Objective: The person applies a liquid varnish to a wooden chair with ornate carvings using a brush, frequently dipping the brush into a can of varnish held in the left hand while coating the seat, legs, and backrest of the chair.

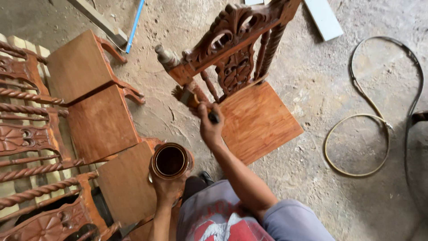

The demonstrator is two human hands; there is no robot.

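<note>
Against carved chair, brush in right hand

A round tin of dark varnish is held by the left hand; a wooden-handled paintbrush is pressed by the right hand against a carved reddish-brown wooden chair.

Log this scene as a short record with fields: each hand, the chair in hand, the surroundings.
left hand: holds an open can of dark liquid
right hand: grips a paintbrush, bristles against the chair's back frame
carved chair: reddish wood, twisted spindles, flat seat, standing on the floor
other chairs: row of similar ones at the person's left
floor: dusty concrete; looped hose on the right
</note>
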